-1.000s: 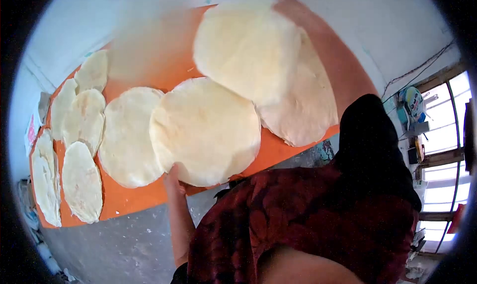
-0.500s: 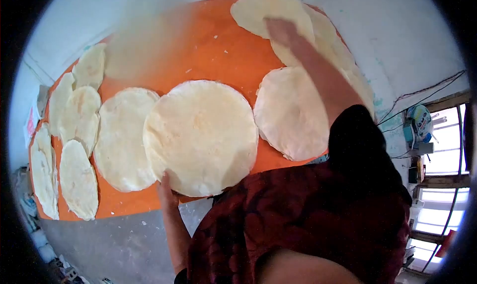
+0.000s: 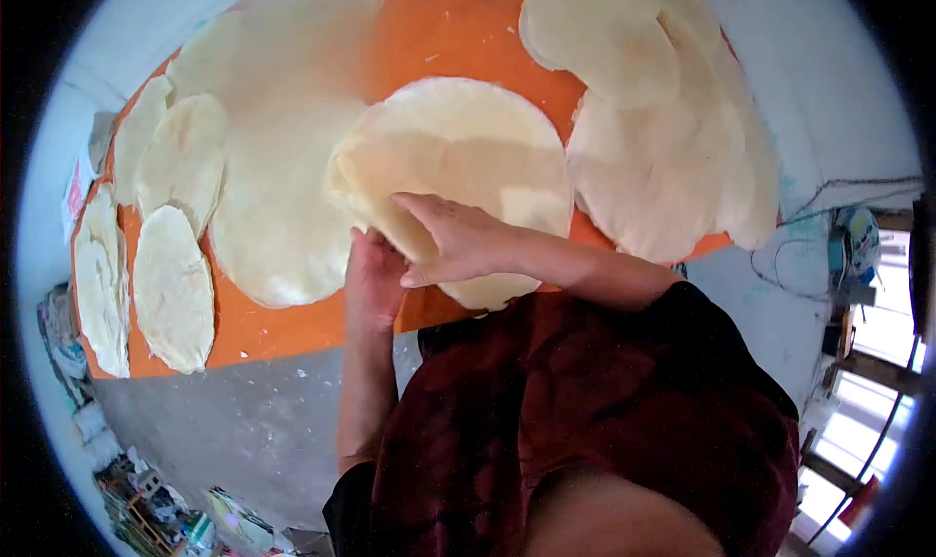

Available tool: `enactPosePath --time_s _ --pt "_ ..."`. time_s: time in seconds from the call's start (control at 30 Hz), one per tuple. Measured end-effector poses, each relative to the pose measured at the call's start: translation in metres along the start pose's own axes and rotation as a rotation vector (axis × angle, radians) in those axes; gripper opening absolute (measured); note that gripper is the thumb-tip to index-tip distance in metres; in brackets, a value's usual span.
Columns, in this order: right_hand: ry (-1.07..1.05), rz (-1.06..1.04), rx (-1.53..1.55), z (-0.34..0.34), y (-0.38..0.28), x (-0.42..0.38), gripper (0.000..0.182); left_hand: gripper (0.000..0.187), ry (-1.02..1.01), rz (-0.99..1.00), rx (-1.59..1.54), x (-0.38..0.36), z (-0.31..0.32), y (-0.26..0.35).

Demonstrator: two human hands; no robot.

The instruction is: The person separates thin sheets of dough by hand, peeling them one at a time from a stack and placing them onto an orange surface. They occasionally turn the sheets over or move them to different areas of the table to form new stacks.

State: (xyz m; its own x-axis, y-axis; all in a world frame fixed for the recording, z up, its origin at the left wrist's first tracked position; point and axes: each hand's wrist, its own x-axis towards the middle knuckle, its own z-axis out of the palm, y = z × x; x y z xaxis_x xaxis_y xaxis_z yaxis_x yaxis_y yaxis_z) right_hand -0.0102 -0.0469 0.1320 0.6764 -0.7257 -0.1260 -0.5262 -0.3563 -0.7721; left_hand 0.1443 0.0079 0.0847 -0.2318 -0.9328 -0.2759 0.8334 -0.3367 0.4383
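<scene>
A stack of large, thin round flatbreads (image 3: pixel 478 167) lies at the middle of the orange tabletop, close to my body. The near-left edge of its top sheet is lifted and curled. My right hand (image 3: pixel 453 240) reaches across the stack and grips this raised edge between thumb and fingers. Just left of it, my left hand (image 3: pixel 375 274) pinches the rim from below, its fingertips partly hidden by the dough. The two hands are almost touching. To the left lies another large flatbread (image 3: pixel 273 235), its far part blurred.
Overlapping flatbreads (image 3: pixel 673 157) cover the right side of the orange table (image 3: pixel 468 31). Smaller oval sheets (image 3: pixel 174 289) lie along the left end. Grey floor (image 3: pixel 263 430) shows below the near edge, with clutter (image 3: pixel 146 508) at lower left. Windows (image 3: pixel 858 430) stand on the right.
My right hand has come back from the far right flatbreads to the middle stack. The top sheet's near-left edge, flat before, is now lifted and curled. The view has shifted.
</scene>
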Motion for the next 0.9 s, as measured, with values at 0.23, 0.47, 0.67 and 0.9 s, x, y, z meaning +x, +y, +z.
enactPosePath --time_s 0.23,0.47,0.67,0.9 --pt "-0.032 0.26 0.239 0.01 -0.013 -0.003 0.073 0.026 -0.013 -0.031 0.253 -0.007 -0.013 0.018" --pt "0.138 0.281 0.232 0.035 -0.01 -0.011 0.044 0.018 -0.035 -0.148 0.323 -0.012 -0.025 0.042" --pt "0.361 0.295 0.009 0.05 -0.027 -0.007 0.04 0.02 0.128 -0.143 0.22 -0.004 -0.033 0.039" --pt "0.487 0.32 -0.231 0.037 -0.027 0.019 0.036 0.026 0.251 -0.116 0.555 0.017 0.0 0.052"
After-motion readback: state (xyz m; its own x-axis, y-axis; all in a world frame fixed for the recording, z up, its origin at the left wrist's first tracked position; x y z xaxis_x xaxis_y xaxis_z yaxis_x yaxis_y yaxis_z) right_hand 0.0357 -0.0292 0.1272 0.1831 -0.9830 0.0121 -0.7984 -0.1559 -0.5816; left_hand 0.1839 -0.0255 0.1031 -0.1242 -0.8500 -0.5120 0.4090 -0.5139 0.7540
